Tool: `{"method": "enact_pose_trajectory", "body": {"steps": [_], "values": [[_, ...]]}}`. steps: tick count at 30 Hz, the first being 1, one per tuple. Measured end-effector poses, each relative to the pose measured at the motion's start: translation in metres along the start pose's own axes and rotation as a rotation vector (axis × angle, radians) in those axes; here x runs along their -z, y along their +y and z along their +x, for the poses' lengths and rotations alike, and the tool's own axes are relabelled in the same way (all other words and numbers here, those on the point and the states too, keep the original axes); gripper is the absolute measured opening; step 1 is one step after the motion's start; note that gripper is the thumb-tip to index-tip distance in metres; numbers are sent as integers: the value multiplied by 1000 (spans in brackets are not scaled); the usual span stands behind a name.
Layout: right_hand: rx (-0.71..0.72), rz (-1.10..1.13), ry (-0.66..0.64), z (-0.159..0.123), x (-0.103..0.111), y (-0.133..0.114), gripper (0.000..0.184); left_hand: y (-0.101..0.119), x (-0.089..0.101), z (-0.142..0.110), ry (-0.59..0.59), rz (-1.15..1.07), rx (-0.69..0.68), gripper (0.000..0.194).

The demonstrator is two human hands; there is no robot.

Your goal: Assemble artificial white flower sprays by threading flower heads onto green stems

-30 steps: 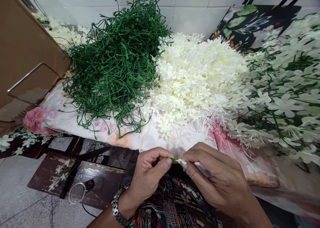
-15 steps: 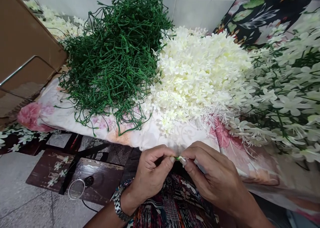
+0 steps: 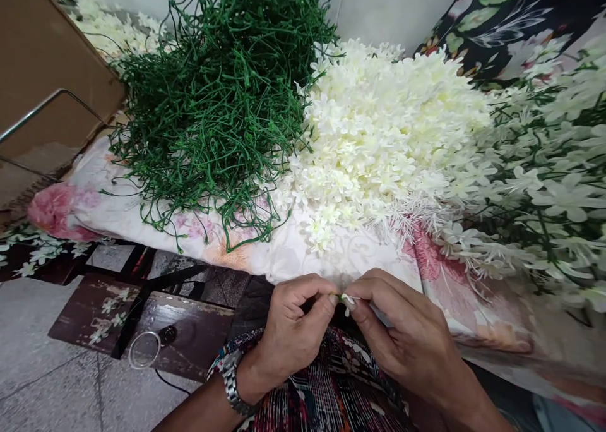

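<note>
Above my lap, my left hand [image 3: 299,321] pinches the tip of a green plastic stem [image 3: 339,297] between thumb and forefinger. My right hand [image 3: 402,324] closes thumb and forefinger on a small white artificial flower [image 3: 349,300] right where it meets that stem. The fingertips of both hands almost touch, and they cover most of the stem and petals. Beyond my hands lie a tangled heap of green plastic stems [image 3: 227,103] and, to its right, a pile of loose white artificial flowers [image 3: 379,135].
A floral cloth [image 3: 293,249] covers the work surface. Finished-looking white flower sprays [image 3: 563,192] fill the right side. A cardboard box [image 3: 52,72] stands at left. Below it are a dark wooden board [image 3: 189,337] and a clear ring [image 3: 144,350]. A black floral bag [image 3: 506,28] leans at the back.
The view has shifted slightly, so the heaps sit a little differently in frame. Both hands keep the same pinch on the stem and flower, with barely any movement.
</note>
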State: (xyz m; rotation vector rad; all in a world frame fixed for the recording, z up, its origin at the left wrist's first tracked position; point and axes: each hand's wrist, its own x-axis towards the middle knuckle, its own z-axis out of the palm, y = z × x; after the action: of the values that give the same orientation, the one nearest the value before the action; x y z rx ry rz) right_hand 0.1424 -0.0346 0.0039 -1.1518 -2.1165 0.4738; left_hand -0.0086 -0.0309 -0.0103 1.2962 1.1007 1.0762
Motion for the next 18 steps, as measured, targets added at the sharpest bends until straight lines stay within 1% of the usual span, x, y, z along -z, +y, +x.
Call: {"method": "enact_pose_trajectory", "body": {"steps": [6, 8, 11, 14, 16, 18], "values": [[8, 17, 28, 1, -2, 2, 11, 1, -1, 0, -11, -47, 77, 20], [-8, 38, 16, 1, 0, 3, 10, -1, 0, 0, -29, -115, 147, 18], [-39, 82, -17, 1, 8, 3, 8, -4, 4, -1, -53, -278, 304, 19], [-33, 77, 9, 2, 18, 1, 15, -6, 7, -2, -8, -415, 414, 25], [5, 56, 54, 2, 21, -3, 17, -5, 9, -3, 23, -455, 423, 27], [46, 29, 75, 2, 20, -6, 15, -3, 11, -4, 30, -457, 392, 27]]}}
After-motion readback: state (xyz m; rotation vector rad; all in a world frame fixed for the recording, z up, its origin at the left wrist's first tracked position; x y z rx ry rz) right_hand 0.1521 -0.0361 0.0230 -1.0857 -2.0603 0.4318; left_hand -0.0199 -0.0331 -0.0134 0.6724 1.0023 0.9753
